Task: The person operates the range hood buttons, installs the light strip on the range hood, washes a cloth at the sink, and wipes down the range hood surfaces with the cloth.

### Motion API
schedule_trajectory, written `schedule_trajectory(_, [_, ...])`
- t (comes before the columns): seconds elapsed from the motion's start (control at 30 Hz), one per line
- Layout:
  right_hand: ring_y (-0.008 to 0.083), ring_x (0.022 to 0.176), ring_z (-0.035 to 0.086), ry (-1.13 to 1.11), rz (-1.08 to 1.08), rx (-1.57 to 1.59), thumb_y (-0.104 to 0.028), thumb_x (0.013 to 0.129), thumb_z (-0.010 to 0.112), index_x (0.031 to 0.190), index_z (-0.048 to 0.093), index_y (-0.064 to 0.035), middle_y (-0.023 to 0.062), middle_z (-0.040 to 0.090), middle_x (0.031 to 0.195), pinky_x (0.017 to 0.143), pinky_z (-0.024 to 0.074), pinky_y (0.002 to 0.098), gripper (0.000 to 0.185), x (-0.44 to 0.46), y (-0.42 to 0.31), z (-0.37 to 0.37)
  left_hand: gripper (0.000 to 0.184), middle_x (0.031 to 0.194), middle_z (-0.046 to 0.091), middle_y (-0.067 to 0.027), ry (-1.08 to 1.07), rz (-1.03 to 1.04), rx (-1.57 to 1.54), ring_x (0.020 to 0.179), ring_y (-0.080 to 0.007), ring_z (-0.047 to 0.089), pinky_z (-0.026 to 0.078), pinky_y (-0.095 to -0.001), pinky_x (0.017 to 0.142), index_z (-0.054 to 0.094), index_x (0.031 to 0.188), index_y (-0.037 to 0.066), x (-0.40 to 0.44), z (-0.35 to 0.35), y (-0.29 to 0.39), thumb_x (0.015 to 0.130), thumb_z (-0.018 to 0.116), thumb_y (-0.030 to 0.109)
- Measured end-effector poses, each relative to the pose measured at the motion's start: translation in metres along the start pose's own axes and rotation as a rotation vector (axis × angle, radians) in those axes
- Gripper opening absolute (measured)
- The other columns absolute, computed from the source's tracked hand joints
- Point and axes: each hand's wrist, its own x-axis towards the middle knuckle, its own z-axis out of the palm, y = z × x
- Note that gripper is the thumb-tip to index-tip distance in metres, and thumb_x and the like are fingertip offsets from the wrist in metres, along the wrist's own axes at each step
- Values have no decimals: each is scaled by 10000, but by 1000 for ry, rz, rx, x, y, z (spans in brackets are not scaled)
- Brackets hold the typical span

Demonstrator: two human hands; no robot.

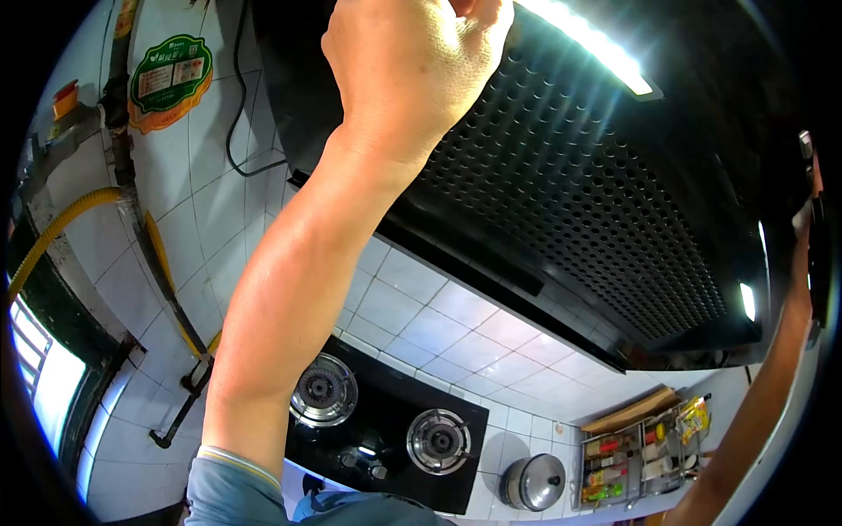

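Note:
My left hand [412, 70] is raised to the top of the view, in front of the black range hood [561, 202]. Its fingers are curled closed and partly cut off by the upper edge, so whatever they hold is hidden. Close to its right side shines the hood's lit strip light [596, 39]. At the far right my right hand [802, 219] reaches up beside the hood's end, near a dark, narrow edge [817, 245]. Its fingers are too dim and distorted to make out.
Below lies a black gas stove [377, 421] with two burners. To its right stand a lidded metal pot [533, 482] and a rack [631, 460] of bottles and packets. Pipes [132, 202] and a yellow hose [61, 219] run along the left wall, near a window [44, 377].

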Motion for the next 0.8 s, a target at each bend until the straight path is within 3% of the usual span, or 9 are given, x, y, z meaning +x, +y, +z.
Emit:
schedule_trajectory(0.1, [301, 984, 663, -52, -139, -210, -320, 882, 776, 1327, 494, 43, 181, 626, 1127, 868, 572, 396, 640, 0, 2, 1, 157, 767, 739, -135, -40, -110, -163, 675, -222, 735, 535, -298, 626, 796, 1018, 79, -2, -7, 10, 887, 733, 139])
schedule_trajectory(0.2, [301, 992, 660, -20, -100, -224, -322, 883, 773, 1323, 499, 44, 187, 625, 1126, 876, 567, 400, 635, 0, 0, 5, 131, 755, 730, -143, 5, 4, -128, 670, -239, 731, 530, -312, 616, 785, 976, 61, -5, -3, 1, 886, 735, 142])
schedule_trajectory(0.3, [305, 1001, 656, -12, -88, -95, -327, 883, 772, 1321, 503, 43, 188, 622, 1122, 885, 557, 403, 633, 0, 9, 2, 118, 740, 720, -147, -19, -36, -27, 666, -264, 725, 525, -329, 610, 767, 921, 42, -3, 1, -5, 880, 742, 150])
schedule_trajectory(0.37, [308, 1002, 653, -27, -134, -298, -311, 882, 775, 1318, 506, 44, 186, 620, 1120, 888, 548, 404, 623, 0, -3, 5, 134, 723, 709, -151, -71, -156, -11, 660, -289, 716, 522, -346, 604, 742, 863, 24, 1, -7, 9, 869, 754, 157])
schedule_trajectory(0.47, [307, 1003, 650, -11, -126, -80, -284, 881, 776, 1313, 511, 47, 185, 618, 1117, 890, 542, 407, 605, 1, 16, 1, 144, 714, 704, -153, -34, -80, -48, 655, -297, 713, 523, -350, 599, 737, 846, 17, -1, -7, 4, 865, 759, 158])
schedule_trajectory(0.6, [302, 1001, 650, -3, -45, -22, -265, 880, 776, 1305, 514, 48, 187, 616, 1114, 893, 541, 408, 590, 0, 3, 4, 145, 716, 704, -155, 13, -23, 53, 649, -296, 712, 524, -355, 597, 735, 847, 12, -4, 0, -4, 865, 759, 154])
schedule_trajectory(0.7, [300, 985, 651, -26, -21, -79, -267, 883, 771, 1303, 512, 50, 181, 618, 1107, 875, 542, 404, 586, 0, 3, 1, 139, 719, 704, -163, -7, -16, -49, 651, -302, 712, 522, -356, 598, 736, 845, 8, -2, -1, -5, 868, 753, 145])
schedule_trajectory(0.8, [289, 958, 652, -70, -179, -112, -268, 884, 769, 1296, 509, 45, 166, 620, 1089, 851, 543, 395, 579, 1, 20, -2, 145, 715, 699, -173, -77, -125, -70, 643, -306, 707, 517, -353, 594, 734, 838, -2, 0, -13, 12, 870, 751, 138])
